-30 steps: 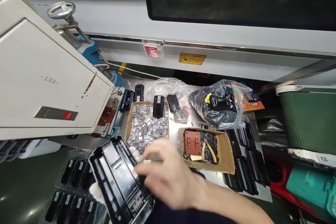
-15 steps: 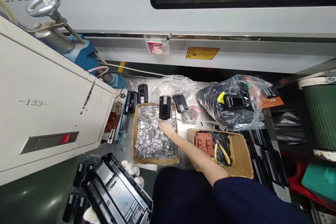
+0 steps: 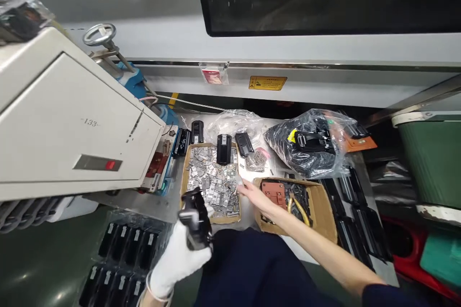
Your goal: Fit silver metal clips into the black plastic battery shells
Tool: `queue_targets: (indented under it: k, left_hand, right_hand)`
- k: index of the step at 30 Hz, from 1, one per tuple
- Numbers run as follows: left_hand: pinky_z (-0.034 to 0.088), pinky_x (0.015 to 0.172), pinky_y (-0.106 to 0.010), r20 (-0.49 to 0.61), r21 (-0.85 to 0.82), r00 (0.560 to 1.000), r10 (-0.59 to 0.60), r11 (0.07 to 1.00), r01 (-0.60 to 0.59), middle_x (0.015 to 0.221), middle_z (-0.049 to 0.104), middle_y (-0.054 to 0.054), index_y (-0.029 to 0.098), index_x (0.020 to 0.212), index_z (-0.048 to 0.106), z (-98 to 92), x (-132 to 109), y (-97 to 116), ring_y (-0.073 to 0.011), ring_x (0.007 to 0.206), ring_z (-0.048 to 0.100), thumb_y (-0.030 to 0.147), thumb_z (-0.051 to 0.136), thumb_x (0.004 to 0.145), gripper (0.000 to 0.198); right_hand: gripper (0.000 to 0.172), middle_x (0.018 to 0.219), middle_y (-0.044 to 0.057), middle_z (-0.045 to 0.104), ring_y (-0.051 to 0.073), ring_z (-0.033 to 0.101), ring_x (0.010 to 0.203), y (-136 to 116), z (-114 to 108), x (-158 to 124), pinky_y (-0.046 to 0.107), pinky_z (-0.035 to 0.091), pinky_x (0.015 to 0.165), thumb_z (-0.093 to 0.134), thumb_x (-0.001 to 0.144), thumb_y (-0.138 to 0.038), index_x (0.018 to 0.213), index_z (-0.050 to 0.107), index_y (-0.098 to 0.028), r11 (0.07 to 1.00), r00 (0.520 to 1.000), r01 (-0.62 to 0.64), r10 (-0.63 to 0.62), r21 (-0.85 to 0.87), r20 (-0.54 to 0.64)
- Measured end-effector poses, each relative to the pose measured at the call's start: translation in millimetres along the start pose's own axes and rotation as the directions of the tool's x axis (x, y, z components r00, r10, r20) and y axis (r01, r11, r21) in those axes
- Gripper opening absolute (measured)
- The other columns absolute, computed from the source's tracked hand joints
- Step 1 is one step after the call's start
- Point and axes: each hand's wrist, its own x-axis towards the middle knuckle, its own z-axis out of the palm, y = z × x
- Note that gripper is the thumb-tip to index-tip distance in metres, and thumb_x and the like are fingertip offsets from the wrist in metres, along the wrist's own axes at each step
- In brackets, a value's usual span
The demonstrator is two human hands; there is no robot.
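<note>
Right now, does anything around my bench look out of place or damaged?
A black case overlaps the far rim of the carton of metal clips, unlike similar cases on the bench; the white cabinet bears dark, scrape-like marks.

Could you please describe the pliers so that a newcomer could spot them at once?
On the metal table, find the cardboard box crossed by the bare right forearm. Inside, the pliers lie beside a reddish-brown plate; their yellow handles set them apart from the dark parts around.

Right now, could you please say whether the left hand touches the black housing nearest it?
Touching: the head view shows the left hand gripping the black housing with no gap.
</note>
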Motion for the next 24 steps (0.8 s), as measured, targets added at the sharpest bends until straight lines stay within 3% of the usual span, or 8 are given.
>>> queue_targets:
  k: [3,6,8,11,15,19,24]
  left_hand:
    - [0.06,0.103,-0.064,-0.039,0.05,0.999,-0.038,0.998,0.04,0.13,0.065,-0.019,0.019,0.139,0.042,8.0,-1.4,24.1,-0.0375,0.118,0.069,0.028,0.067,0.074,0.07]
    - [0.055,0.108,-0.065,-0.008,0.265,0.989,0.149,0.954,-0.141,0.138,0.058,-0.016,0.025,0.143,0.04,14.8,5.0,52.2,-0.0386,0.129,0.063,0.036,0.072,0.081,0.07]
    - [0.058,0.104,-0.06,0.052,0.364,0.954,0.294,0.885,-0.292,0.132,0.059,-0.014,0.026,0.141,0.041,20.7,8.8,69.9,-0.0357,0.122,0.066,0.037,0.072,0.085,0.065]
    - [0.061,0.098,-0.053,0.149,0.412,0.896,0.419,0.797,-0.441,0.125,0.061,-0.014,0.023,0.135,0.045,30.9,8.4,93.5,-0.0316,0.113,0.067,0.033,0.07,0.085,0.056]
    - [0.061,0.093,-0.045,0.236,0.445,0.869,0.435,0.746,-0.495,0.123,0.06,-0.011,0.021,0.132,0.048,44.9,-3.6,116.4,-0.027,0.108,0.066,0.028,0.066,0.084,0.052]
    - [0.061,0.088,-0.038,0.265,0.49,0.851,0.453,0.697,-0.523,0.121,0.06,-0.01,0.021,0.135,0.045,59.2,-15.5,131.2,-0.0244,0.103,0.065,0.022,0.066,0.081,0.058]
    - [0.061,0.078,-0.037,0.249,0.533,0.809,0.532,0.622,-0.573,0.108,0.064,-0.01,0.021,0.124,0.048,73.9,-18.2,142.9,-0.0249,0.091,0.067,0.022,0.059,0.085,0.04]
  right_hand:
    - [0.046,0.096,0.008,0.075,0.02,0.071,0.087,-11.7,-43.6,-79.9,0.036,0.061,0.083,0.063,0.091,-0.055,0.117,0.07,-0.018,0.991,0.998,-0.043,0.038,0.129,0.047]
    - [0.058,0.094,0.005,0.076,0.015,0.068,0.071,-37.4,-81.7,-158.1,0.027,0.057,0.065,0.084,0.076,-0.051,0.122,0.065,-0.021,0.961,0.997,-0.08,0.083,0.266,0.0]
    - [0.047,0.091,0.003,0.077,0.011,0.062,0.059,-58.0,-97.8,-202.4,0.022,0.051,0.053,0.09,0.074,-0.044,0.109,0.071,-0.021,0.957,0.998,-0.036,0.051,0.289,-0.044]
    - [0.034,0.076,0.002,0.076,0.009,0.06,0.051,-81.0,-108.6,-248.9,0.021,0.05,0.049,0.09,0.078,-0.045,0.099,0.081,-0.02,0.938,0.988,0.149,-0.125,0.314,-0.093]
    - [0.037,0.072,0.003,0.075,0.011,0.063,0.049,-86.2,-112.9,-273.8,0.022,0.054,0.05,0.082,0.088,-0.055,0.104,0.086,-0.022,0.906,0.939,0.338,-0.308,0.256,-0.152]
    - [0.043,0.079,0.004,0.076,0.01,0.064,0.053,-75.3,-121.4,-276.6,0.022,0.055,0.055,0.072,0.094,-0.062,0.107,0.086,-0.023,0.916,0.915,0.394,-0.384,0.073,-0.124]
    - [0.046,0.085,0.004,0.077,0.009,0.063,0.055,-72.0,-131.0,-274.8,0.021,0.053,0.058,0.062,0.101,-0.061,0.111,0.084,-0.022,0.882,0.885,0.456,-0.463,-0.117,-0.042]
